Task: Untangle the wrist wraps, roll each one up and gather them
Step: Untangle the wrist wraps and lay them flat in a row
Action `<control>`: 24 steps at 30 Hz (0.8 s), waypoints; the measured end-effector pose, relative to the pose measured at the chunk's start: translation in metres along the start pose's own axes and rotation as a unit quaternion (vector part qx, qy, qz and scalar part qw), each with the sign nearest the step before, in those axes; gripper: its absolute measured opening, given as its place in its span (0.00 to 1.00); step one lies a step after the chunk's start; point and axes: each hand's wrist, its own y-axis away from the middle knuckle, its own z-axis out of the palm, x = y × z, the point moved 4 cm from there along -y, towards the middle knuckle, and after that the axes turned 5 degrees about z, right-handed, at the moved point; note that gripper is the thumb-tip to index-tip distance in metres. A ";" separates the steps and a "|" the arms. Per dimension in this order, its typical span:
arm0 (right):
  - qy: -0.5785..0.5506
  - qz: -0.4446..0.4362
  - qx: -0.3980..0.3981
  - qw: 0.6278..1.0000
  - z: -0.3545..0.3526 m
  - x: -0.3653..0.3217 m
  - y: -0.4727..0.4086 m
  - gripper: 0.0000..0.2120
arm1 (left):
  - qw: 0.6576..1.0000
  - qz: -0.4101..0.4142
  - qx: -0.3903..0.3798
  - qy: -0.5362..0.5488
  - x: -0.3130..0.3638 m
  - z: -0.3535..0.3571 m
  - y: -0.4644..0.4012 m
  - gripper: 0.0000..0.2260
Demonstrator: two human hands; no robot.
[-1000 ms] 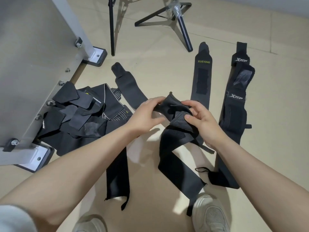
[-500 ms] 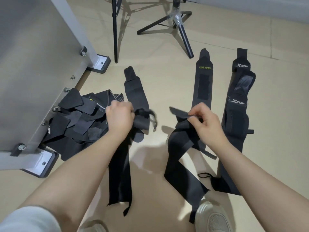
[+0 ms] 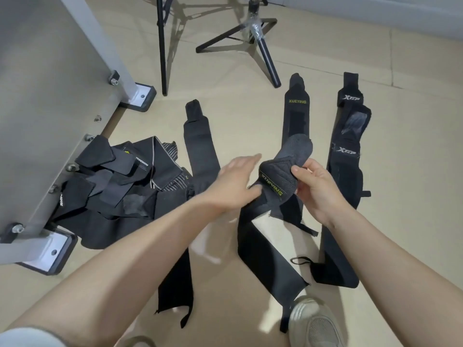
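**Right hand pinches the XUEYING wrap's end; left hand lies flat against it**

The XUEYING wrist wrap [image 3: 276, 181] has its labelled end lifted off the floor, folded over into a rounded hump with a grey padded tip pointing up and away. The right hand [image 3: 317, 190] holds that end from the right side: thumb and fingers are curled round the fold's edge, pinching the fabric. The wrap sits just left of this grip and above it. From the grip its long black tail drops toward the person, lies on the floor and runs to a white shoe [image 3: 314, 321].

The left hand [image 3: 234, 182] is on the opposite side of the fold, its fingers straight and spread, blurred. Its thumb side touches the lower left of the wrap near the yellow lettering; it grips nothing.

Just behind the grip, a second XUEYING wrap [image 3: 297, 113] lies flat and straight on the floor. To the right of the grip, two XTEP wraps [image 3: 348, 151] lie lengthwise, overlapping. Left of the left hand, a plain black wrap [image 3: 199, 149] lies straight, passing under the forearm. Further left, a tangled pile of wraps [image 3: 115, 186] rests against a grey metal cabinet [image 3: 45, 78] on plated feet. Well beyond the hands stands a black tripod [image 3: 258, 33].
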 end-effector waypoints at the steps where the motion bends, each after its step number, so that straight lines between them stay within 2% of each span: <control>1: -0.022 0.003 -0.005 1.000 -0.004 -0.002 0.000 0.05 | 0.996 0.004 -0.006 0.091 0.010 0.008 -0.004 0.23; 3: -0.047 0.004 -0.002 0.999 -0.016 -0.007 -0.002 0.06 | 0.962 -0.051 -0.001 0.268 0.015 0.016 -0.010 0.11; 4: -0.052 0.002 0.012 0.999 -0.023 -0.010 -0.003 0.05 | 0.945 -0.078 -0.002 0.316 0.013 0.017 -0.013 0.06; 6: -0.058 -0.001 0.060 0.996 -0.041 -0.014 -0.008 0.05 | 0.940 -0.082 -0.023 0.330 0.011 0.019 -0.020 0.04; 8: -0.083 0.002 0.099 0.992 -0.059 -0.015 -0.014 0.05 | 0.946 -0.054 -0.084 0.308 0.016 0.024 -0.027 0.04; 10: -0.106 0.010 0.119 0.987 -0.072 -0.015 -0.024 0.05 | 0.934 -0.051 -0.144 0.323 0.025 0.036 -0.036 0.02; 11: -0.101 0.016 0.121 0.987 -0.077 -0.015 -0.032 0.05 | 0.926 -0.064 -0.147 0.341 0.027 0.043 -0.042 0.02; 13: -0.038 0.036 0.114 0.992 -0.082 -0.015 -0.051 0.03 | 0.920 -0.110 -0.087 0.366 0.026 0.052 -0.059 0.04; 15: 0.069 0.051 0.113 0.990 -0.087 -0.015 -0.075 0.02 | 0.924 -0.151 0.005 0.350 0.019 0.057 -0.074 0.06; 17: 0.149 0.050 0.124 0.980 -0.095 -0.016 -0.099 0.03 | 0.943 -0.154 0.045 0.291 0.012 0.063 -0.087 0.10; 20: 0.253 0.037 0.128 0.958 -0.103 -0.019 -0.129 0.04 | 0.976 -0.113 0.027 0.182 0.012 0.075 -0.104 0.19; 24: 0.386 0.037 0.134 0.912 -0.110 -0.014 -0.155 0.06 | 0.986 -0.120 0.000 0.111 0.004 0.089 -0.126 0.24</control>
